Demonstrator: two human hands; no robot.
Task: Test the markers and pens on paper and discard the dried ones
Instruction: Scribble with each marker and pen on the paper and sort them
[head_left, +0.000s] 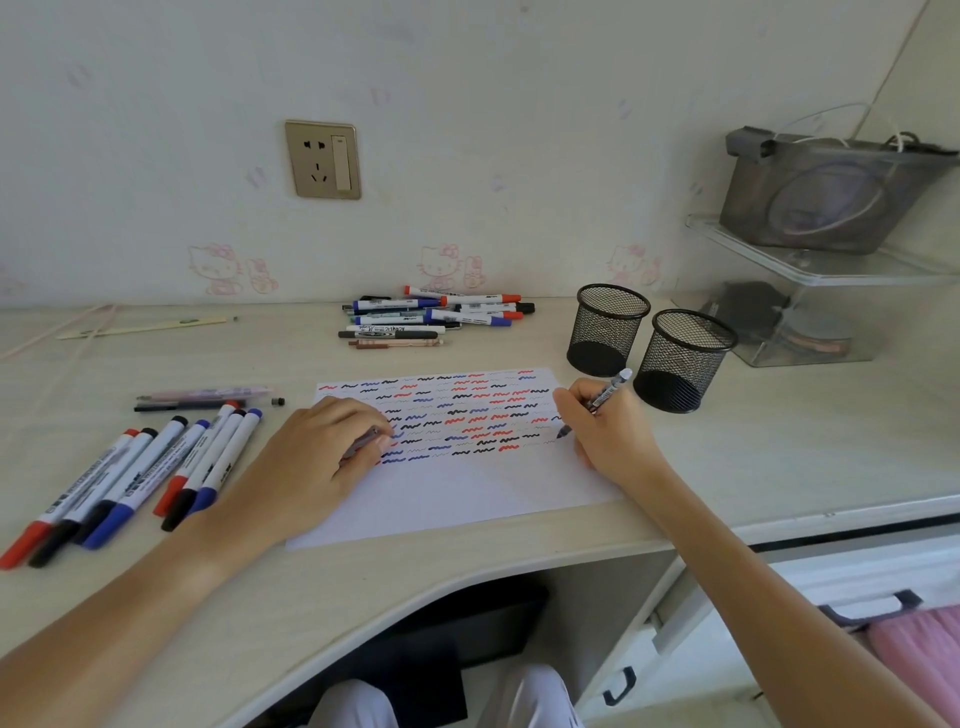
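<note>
A white sheet of paper (467, 493) lies on the desk, its upper half covered with red, blue and black squiggles. My right hand (608, 431) grips a pen (605, 397) with its tip on the paper's right edge. My left hand (317, 462) rests on the paper's left side, its fingers curled round a small pen cap (363, 441). A pile of markers and pens (436, 317) lies behind the paper. Several capped markers (135, 478) lie in a row to the left, with a few thin pens (208, 397) above them.
Two black mesh pen cups (605, 330) (683, 361) stand right of the paper. A clear plastic shelf (810, 291) carrying a grey bag sits at the far right. A wall socket (323, 160) is on the wall. The desk edge curves inward in front of me.
</note>
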